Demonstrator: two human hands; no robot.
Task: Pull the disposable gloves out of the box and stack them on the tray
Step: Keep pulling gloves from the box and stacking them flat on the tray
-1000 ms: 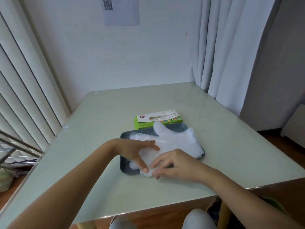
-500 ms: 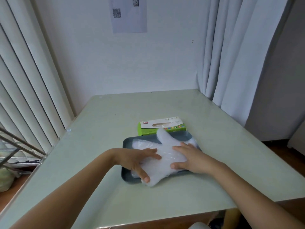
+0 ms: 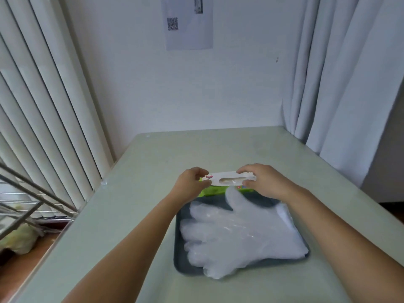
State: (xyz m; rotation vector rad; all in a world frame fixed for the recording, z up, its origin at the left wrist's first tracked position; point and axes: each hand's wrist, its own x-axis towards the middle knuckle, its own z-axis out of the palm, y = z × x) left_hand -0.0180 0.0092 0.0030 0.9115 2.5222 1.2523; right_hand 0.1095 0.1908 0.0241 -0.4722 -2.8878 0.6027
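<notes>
A white-topped, green-sided glove box [image 3: 227, 182] stands on the table just beyond the dark grey tray [image 3: 179, 256]. My left hand [image 3: 192, 186] grips the box's left end, fingers curled over its top. My right hand [image 3: 264, 182] grips the right end the same way. A translucent glove shows in the slot on the box's top. A stack of clear plastic gloves [image 3: 238, 230] lies flat on the tray, fingers pointing left, with the lowest fingertips hanging over the near rim.
The pale green table [image 3: 135, 215] has vertical blinds and a metal rack [image 3: 26, 193] along its left side. White curtains [image 3: 341, 84] hang at the back right. A paper with a QR code [image 3: 189, 22] is stuck on the wall.
Both hands have left the glove stack on the tray and moved forward to grip the two ends of the box. The view has tilted up.
</notes>
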